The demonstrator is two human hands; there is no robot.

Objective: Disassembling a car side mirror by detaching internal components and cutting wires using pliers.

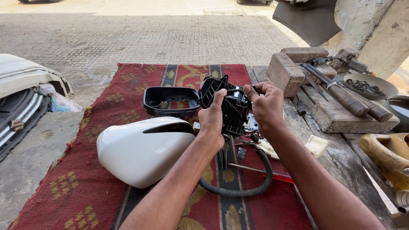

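Observation:
Both of my hands hold a black plastic mirror mechanism (230, 106) up above a red patterned rug (128, 89). My left hand (211, 119) grips its left side with the thumb pressed on the frame. My right hand (266, 106) clasps its right side, fingers curled over the top. A ribbed black cable (251, 187) hangs from the mechanism and loops over the rug. A white mirror housing shell (140, 151) lies just left of my left forearm. A black rectangular mirror frame (170, 101) rests behind it.
A red-handled screwdriver (272, 173) and small loose parts lie on the rug under my arms. Bricks (285, 72), hammers (345, 98) and a bowl of screws (366, 85) sit on a plank at right. A white car bumper (25, 98) lies at left on the concrete.

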